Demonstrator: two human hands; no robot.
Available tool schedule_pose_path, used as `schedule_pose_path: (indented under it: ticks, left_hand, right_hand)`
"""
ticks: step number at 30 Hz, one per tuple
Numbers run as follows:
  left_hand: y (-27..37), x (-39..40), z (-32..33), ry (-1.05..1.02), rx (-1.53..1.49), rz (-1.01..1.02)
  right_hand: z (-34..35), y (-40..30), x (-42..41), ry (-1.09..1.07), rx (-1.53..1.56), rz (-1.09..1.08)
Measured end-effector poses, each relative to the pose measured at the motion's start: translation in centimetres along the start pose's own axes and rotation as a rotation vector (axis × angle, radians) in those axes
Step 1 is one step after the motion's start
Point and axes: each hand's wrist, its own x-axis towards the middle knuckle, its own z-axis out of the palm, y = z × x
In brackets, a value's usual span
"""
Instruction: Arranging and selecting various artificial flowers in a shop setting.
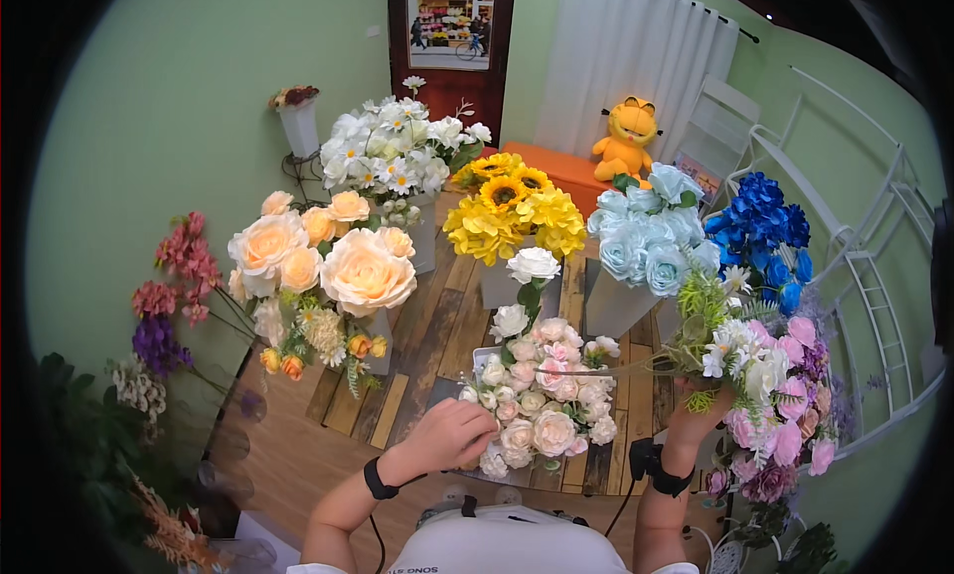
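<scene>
Before me on the table a container point(481, 359) holds a dense bunch of pale pink and cream artificial roses point(553, 431). My left hand point(453, 434) is at its left edge with bent fingers; the flowers hide whether the fingertips grip anything. Two taller white roses point(534, 265) rise behind this bunch. To the right, my right hand point(700, 417) is closed around a spray of artificial white flowers and greenery point(714, 350), its fingers partly covered by foliage. Thin stems point(607, 371) from the spray point left above the pink bunch.
On the wood-plank table point(384, 410) stand peach roses point(369, 272), white daisies point(387, 145), yellow sunflowers point(514, 201), light blue roses point(652, 231) and deep blue flowers point(764, 216). Pink and purple flowers point(790, 402) crowd the right side. A white metal frame point(883, 298) stands beyond.
</scene>
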Motion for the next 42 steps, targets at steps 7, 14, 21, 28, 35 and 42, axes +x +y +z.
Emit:
schedule_pose_path:
  ticks: [7,14,21,28,35,42]
  left_hand:
    - [0.2,-3.4,1.5,-0.061,0.064,-0.275]
    - [-0.9,-4.8,2.9,-0.086,0.021,-0.468]
    - [-3.1,-5.8,5.0,-0.192,-0.052,-0.661]
    - [-4.4,-7.0,5.8,-0.422,-0.19,-0.584]
    - [-4.7,-6.4,5.9,-0.293,-0.346,-0.526]
    - [-4.8,-5.2,5.1,-0.263,-0.401,-0.451]
  right_hand:
    - [0.2,-0.4,1.0,0.257,0.539,0.279]
    - [-1.9,2.7,-0.4,0.138,0.692,0.422]
    - [-6.4,6.4,-2.1,-0.027,-0.231,0.391]
    - [-2.4,5.7,-1.2,-0.381,-0.76,0.26]
    - [-2.9,17.3,-6.0,-0.81,-1.037,0.503]
    - [-2.3,20.3,-9.2,-1.14,-1.027,0.549]
